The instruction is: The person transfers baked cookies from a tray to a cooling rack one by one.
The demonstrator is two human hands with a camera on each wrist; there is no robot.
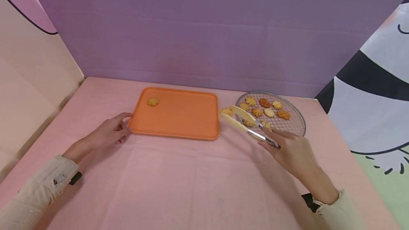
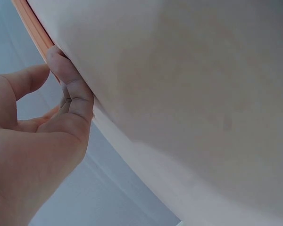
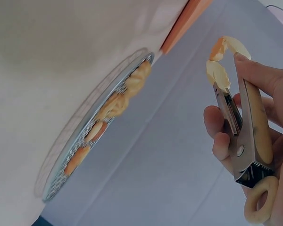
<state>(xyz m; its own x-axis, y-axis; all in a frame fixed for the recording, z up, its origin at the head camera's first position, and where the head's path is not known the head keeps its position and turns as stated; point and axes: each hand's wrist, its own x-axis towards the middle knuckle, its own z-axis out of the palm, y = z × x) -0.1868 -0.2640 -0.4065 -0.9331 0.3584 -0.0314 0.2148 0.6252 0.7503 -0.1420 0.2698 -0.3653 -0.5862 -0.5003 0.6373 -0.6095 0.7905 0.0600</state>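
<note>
My right hand (image 1: 295, 153) grips metal tongs (image 3: 250, 125) with cream-coloured tips. Between those tips is a ridged golden cookie (image 1: 226, 111), held up in the gap between the tray and the rack. An orange tray (image 1: 179, 116) lies on the pink cloth, with one round, dark-specked cookie (image 1: 152, 102) near its far left corner. My left hand (image 1: 108, 132) is at the tray's left edge, thumb and fingers holding the rim. In the left wrist view, the fingers (image 2: 68, 82) are bent beside a strip of the orange rim.
A round wire rack (image 1: 295, 125) stands right of the tray, bearing several cookies, among them pretzel-shaped ones (image 1: 283, 115) and a plain pale oval one (image 1: 269, 112). Behind the table rises a purple wall (image 1: 204, 38). Printed panels (image 1: 377, 81) flank the sides.
</note>
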